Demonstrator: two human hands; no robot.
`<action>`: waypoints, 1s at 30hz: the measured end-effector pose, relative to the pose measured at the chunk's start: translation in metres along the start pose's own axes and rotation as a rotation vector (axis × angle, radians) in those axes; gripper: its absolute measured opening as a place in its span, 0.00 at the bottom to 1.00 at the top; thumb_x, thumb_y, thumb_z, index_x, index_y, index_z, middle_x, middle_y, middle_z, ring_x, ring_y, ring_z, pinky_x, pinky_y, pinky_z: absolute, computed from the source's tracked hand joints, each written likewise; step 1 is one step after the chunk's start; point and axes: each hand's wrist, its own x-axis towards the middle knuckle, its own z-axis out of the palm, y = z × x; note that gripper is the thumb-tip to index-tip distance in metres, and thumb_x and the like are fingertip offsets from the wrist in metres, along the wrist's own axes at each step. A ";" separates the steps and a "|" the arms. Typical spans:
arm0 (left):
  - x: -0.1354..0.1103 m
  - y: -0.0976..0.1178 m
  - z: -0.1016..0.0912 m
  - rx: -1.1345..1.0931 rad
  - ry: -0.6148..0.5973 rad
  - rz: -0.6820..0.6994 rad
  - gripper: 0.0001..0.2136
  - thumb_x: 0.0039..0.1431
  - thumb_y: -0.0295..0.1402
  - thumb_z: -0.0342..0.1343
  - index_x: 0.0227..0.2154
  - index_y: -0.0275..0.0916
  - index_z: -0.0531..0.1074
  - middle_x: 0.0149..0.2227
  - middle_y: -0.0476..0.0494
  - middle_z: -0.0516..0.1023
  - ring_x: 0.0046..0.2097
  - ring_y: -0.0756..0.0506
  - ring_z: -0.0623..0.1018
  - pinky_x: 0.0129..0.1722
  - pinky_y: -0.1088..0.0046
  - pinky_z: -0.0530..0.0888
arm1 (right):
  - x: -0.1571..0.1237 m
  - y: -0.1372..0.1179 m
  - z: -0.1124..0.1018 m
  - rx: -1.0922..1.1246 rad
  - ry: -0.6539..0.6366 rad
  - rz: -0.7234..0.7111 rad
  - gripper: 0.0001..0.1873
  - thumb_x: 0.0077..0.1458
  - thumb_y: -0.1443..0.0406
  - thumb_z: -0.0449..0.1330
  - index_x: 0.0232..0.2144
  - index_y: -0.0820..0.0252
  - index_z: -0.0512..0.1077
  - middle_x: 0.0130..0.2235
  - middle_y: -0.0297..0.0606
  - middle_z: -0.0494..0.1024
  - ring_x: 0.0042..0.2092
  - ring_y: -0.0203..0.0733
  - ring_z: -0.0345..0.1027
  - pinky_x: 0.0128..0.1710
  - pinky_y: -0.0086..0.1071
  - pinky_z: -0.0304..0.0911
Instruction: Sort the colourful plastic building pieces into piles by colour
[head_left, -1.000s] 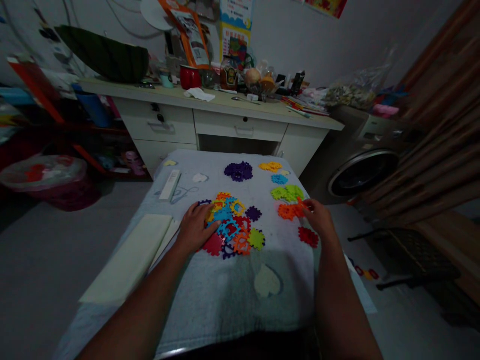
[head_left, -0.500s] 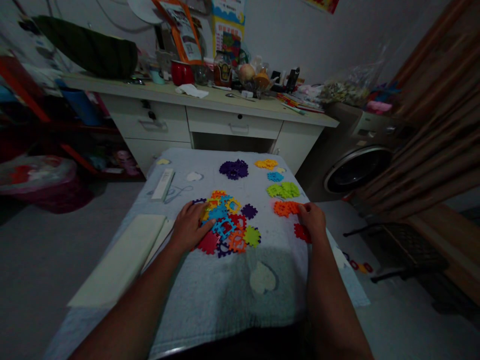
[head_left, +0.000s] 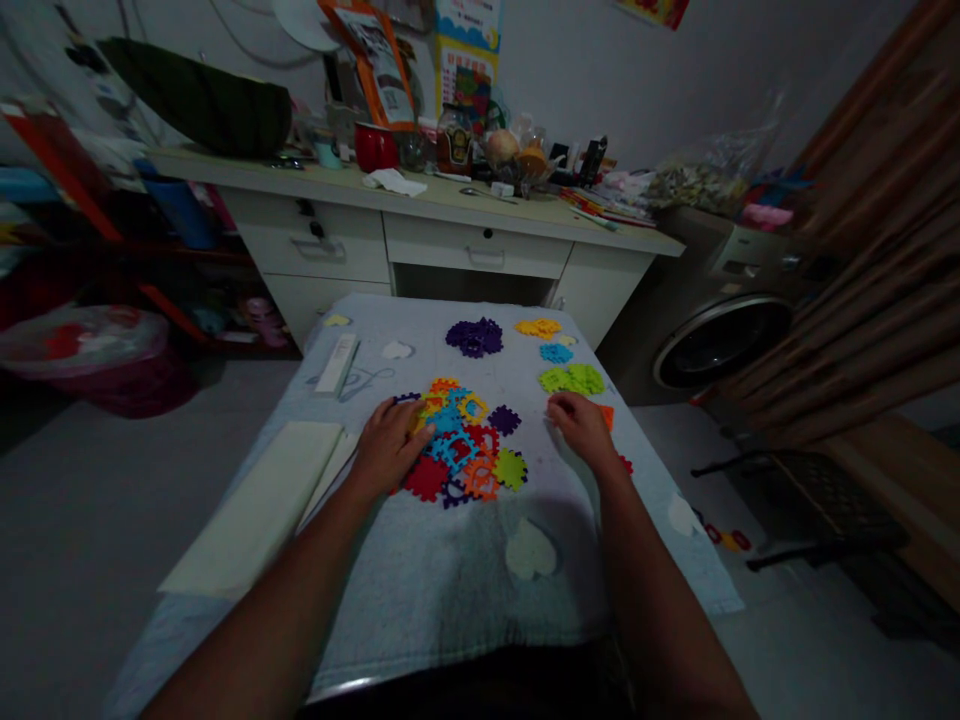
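My left hand (head_left: 391,445) lies against the left side of a mixed heap of toothed plastic pieces, thumb and fingers apart. The heap holds red (head_left: 426,478), blue (head_left: 455,450), orange (head_left: 481,478), yellow (head_left: 472,407), lime green (head_left: 511,468) and purple pieces. A purple piece (head_left: 504,420) lies at the heap's right edge. My right hand (head_left: 581,428) is between the heap and the sorted pieces, its fingers curled together with nothing visible in them. It partly hides the orange pile (head_left: 607,416) and the red pile (head_left: 627,465).
Toward the back are separate purple (head_left: 475,338), yellow (head_left: 538,328), blue (head_left: 556,353) and lime green (head_left: 572,379) piles. A white box (head_left: 338,366) and a pale flat board (head_left: 259,505) lie at left. Beyond stands a cluttered desk (head_left: 450,200); a washing machine (head_left: 720,300) is at right.
My right hand has moved left, off the orange pile, with its fingers drawn in. My left hand has stayed beside the heap. The whole view has shifted slightly.
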 end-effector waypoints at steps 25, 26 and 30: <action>0.001 -0.002 0.001 -0.009 0.019 0.038 0.24 0.64 0.48 0.45 0.56 0.40 0.68 0.56 0.40 0.74 0.61 0.37 0.66 0.65 0.49 0.58 | -0.009 -0.012 0.054 -0.012 -0.196 -0.180 0.09 0.57 0.70 0.58 0.40 0.57 0.75 0.47 0.43 0.75 0.50 0.46 0.66 0.55 0.43 0.58; 0.001 -0.003 0.002 -0.008 0.019 0.037 0.25 0.64 0.49 0.45 0.56 0.39 0.68 0.56 0.39 0.73 0.61 0.36 0.65 0.65 0.49 0.58 | -0.010 -0.013 0.054 -0.006 -0.186 -0.179 0.08 0.57 0.69 0.57 0.39 0.57 0.74 0.45 0.42 0.76 0.49 0.46 0.66 0.54 0.43 0.59; 0.001 -0.006 0.005 -0.007 0.020 0.039 0.25 0.64 0.49 0.44 0.56 0.38 0.68 0.56 0.38 0.73 0.62 0.36 0.64 0.66 0.48 0.57 | -0.009 -0.013 0.055 0.045 -0.113 -0.174 0.07 0.59 0.67 0.55 0.36 0.58 0.73 0.42 0.43 0.75 0.47 0.45 0.67 0.52 0.40 0.61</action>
